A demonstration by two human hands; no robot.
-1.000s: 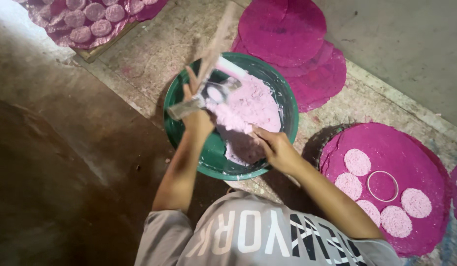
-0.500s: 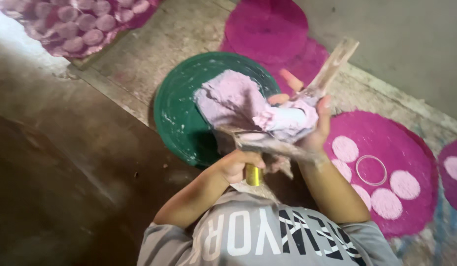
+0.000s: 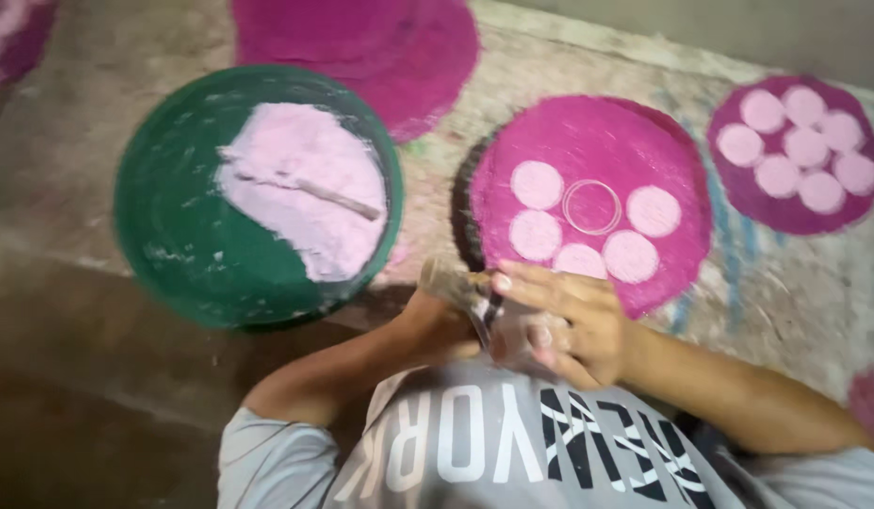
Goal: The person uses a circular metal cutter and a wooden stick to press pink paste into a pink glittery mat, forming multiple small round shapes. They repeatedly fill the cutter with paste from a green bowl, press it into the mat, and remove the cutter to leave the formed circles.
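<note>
Bowl: my green bowl (image 3: 173, 254) holds pink paste (image 3: 305, 184).
Left hand (image 3: 441, 325): grips a stick (image 3: 453, 286).
Right hand (image 3: 573, 320): fingers spread flat over a pink lump (image 3: 522, 332).
Mat (image 3: 592, 127): five pale discs and a ring (image 3: 592, 205).

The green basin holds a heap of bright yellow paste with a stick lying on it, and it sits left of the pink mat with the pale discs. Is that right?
Not quite. In the head view the paste in the green basin is pale pink, not yellow. The stick does lie on it, and the basin sits left of the pink mat with the pale discs.

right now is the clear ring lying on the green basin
No, the clear ring lies on the magenta disc among pale pink rounds, apart from the green basin.
</note>
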